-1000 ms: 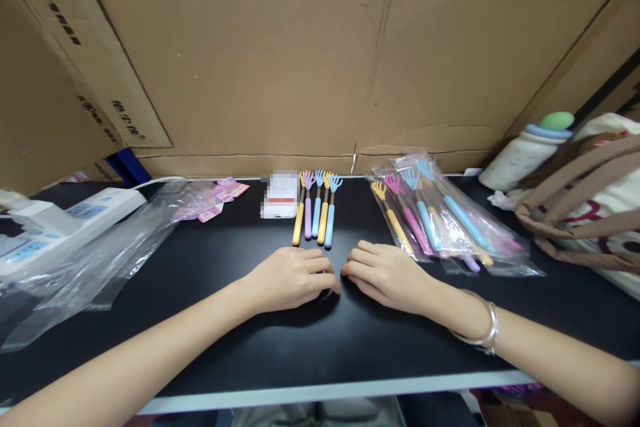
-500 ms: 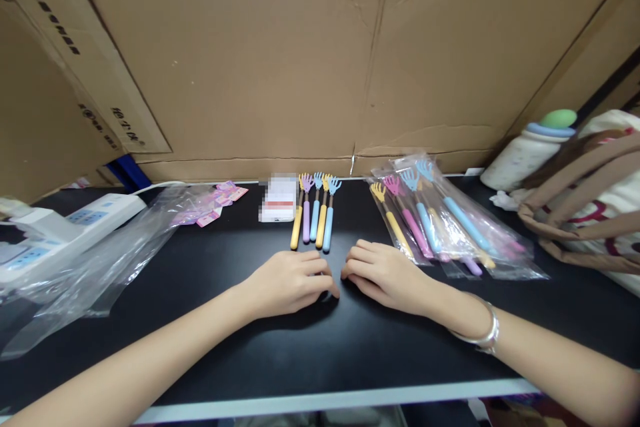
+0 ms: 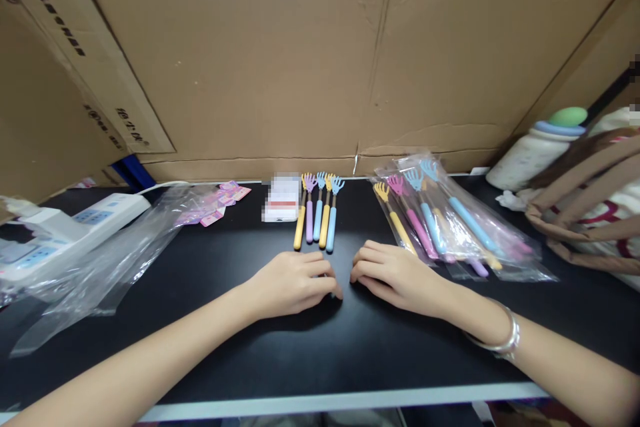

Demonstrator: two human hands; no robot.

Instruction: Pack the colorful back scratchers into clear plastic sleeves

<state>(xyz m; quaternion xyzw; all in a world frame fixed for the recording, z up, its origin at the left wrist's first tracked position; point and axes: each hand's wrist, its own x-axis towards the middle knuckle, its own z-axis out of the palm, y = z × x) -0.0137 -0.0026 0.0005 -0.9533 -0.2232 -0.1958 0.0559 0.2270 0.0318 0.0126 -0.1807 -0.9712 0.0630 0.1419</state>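
Beyond the hands (image 3: 295,283) (image 3: 395,277), backscratchers (image 3: 318,220) lie beside what may be a box (image 3: 281,195).

The back of the black tabletop (image 3: 280,360) is bounded by creased cardboard (image 3: 270,60), on which, at the left, a paler band (image 3: 100,73) is printed with dark characters. A white power strip (image 3: 117,212) is set at the left, joined by a white cable (image 3: 165,184). At the right, a pale bottle (image 3: 525,159) is topped in green; a crumpled white scrap (image 3: 512,201) is seen between it and a brown-strapped bag (image 3: 555,223).
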